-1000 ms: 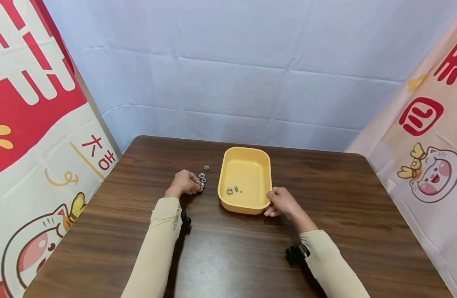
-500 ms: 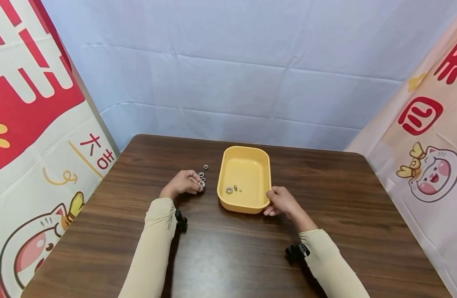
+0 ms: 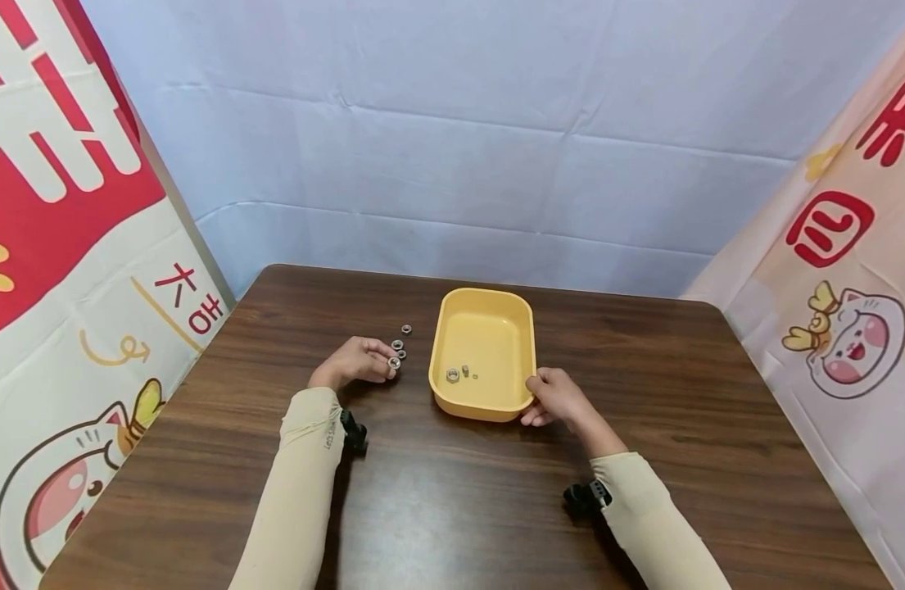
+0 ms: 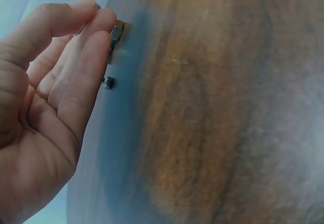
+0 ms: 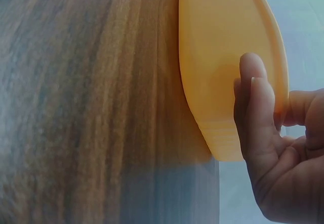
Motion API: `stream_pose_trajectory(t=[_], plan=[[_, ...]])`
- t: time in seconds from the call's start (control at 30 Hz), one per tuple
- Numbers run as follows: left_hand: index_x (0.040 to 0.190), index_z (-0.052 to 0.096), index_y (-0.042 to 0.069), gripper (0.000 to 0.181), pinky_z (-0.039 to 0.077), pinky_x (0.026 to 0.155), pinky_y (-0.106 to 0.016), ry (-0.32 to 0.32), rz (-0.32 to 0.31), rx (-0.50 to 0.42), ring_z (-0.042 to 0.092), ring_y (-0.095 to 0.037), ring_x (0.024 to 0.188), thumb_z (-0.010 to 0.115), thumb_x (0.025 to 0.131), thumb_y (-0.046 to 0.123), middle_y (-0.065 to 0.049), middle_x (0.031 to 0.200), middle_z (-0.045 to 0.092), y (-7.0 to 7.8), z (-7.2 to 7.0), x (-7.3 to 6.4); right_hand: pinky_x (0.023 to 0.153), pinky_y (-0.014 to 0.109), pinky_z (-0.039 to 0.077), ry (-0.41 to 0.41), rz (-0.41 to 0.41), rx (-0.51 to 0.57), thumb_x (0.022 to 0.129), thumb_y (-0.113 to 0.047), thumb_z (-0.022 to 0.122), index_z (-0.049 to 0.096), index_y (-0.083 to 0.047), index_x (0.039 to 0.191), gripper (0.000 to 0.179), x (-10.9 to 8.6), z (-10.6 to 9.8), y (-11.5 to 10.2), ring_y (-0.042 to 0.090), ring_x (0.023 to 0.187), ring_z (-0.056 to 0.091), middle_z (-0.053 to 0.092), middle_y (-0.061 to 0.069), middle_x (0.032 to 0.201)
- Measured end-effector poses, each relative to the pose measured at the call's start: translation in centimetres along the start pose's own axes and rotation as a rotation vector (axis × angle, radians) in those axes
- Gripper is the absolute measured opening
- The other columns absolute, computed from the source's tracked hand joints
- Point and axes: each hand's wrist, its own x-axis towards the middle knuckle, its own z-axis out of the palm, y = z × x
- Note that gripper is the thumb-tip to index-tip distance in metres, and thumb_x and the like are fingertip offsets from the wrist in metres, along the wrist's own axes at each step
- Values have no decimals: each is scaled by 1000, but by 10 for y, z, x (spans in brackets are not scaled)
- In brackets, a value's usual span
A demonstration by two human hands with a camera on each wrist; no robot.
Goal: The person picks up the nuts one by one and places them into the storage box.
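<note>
My left hand (image 3: 358,360) pinches a metal hex nut (image 3: 395,363) between thumb and fingertips, left of the yellow tray (image 3: 483,410). In the left wrist view the fingers largely hide that nut. Just beyond the fingertips, several loose nuts (image 3: 406,330) of differing sizes lie in a rough line on the table. My right hand (image 3: 561,400) holds the tray at its near right corner, thumb over the rim and fingers along the outer wall. Inside the tray lie a large hex nut (image 3: 453,375), a smaller upright metal piece (image 3: 465,371) and a tiny one.
The dark wood-grain table (image 3: 644,377) has rounded back corners. A pale cloth (image 3: 452,147) hangs behind it, and printed cloths (image 3: 128,328) flank both sides. Each forearm carries a wrist camera (image 3: 354,433) on its sleeve.
The left hand has drawn slightly leftward with the nut, which now shows its ring-shaped face at the fingertips. The right hand keeps its hold on the tray, which stays in place.
</note>
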Motion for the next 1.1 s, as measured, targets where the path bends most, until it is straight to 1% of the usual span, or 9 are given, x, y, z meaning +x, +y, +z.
stream_pose_trajectory(t=[0.07,0.3,0.4,0.5,0.6,0.73,0.87,1.0,1.1], plan=[[105,65,-5,29,54,72,-36,-14,-16,9,66,-21,77,71,76,-5,-9,84,68,2,-2,-1,47,30,52,4,-2,3,97,-9,33,45,15,109,29,5,-1,5,24,55,64,64,21,71],[106,64,-6,26,53,72,-36,-74,-195,102,65,-21,76,65,79,-8,-12,82,67,21,-11,-5,46,29,52,20,1,-5,96,-9,34,46,14,109,30,6,0,6,23,54,64,63,18,70],[107,62,-7,26,53,74,-36,-90,-241,111,65,-21,76,64,81,-9,-12,83,66,27,-15,-6,47,29,52,19,5,-5,96,-9,34,46,14,109,30,7,0,6,23,54,64,63,19,71],[106,62,-8,26,52,75,-37,-97,-273,105,64,-21,75,64,80,-11,-12,83,65,29,-18,-6,47,29,52,19,5,-4,96,-10,34,46,14,108,29,8,1,5,23,55,64,63,18,70],[105,63,-7,27,52,77,-37,-96,-278,92,64,-20,74,65,79,-11,-11,83,65,30,-19,-5,47,29,52,23,7,-1,97,-9,34,46,14,108,28,6,1,2,24,55,64,63,18,70],[109,62,-8,30,52,78,-37,-77,-256,42,64,-19,75,64,79,-11,-10,84,65,31,-15,-4,49,32,53,15,11,-5,97,-7,33,45,15,108,28,-1,3,-6,26,56,65,63,24,72],[114,60,-8,34,53,73,-33,-38,-230,18,65,-19,76,64,80,-8,-11,84,67,37,-8,-5,51,34,53,10,12,-10,97,-5,33,45,16,107,27,-7,4,-12,27,57,65,62,29,74],[115,60,-7,35,54,69,-32,-17,-202,42,66,-20,76,66,81,-3,-12,85,68,45,-1,-7,48,31,52,19,5,7,97,-7,34,45,15,105,26,0,2,-3,26,55,64,63,25,71],[112,61,-7,31,54,68,-33,-28,-185,75,66,-20,75,67,82,-1,-12,86,68,51,3,-7,45,29,51,25,-6,9,96,-8,35,46,14,106,27,7,1,6,24,53,64,64,21,69]])
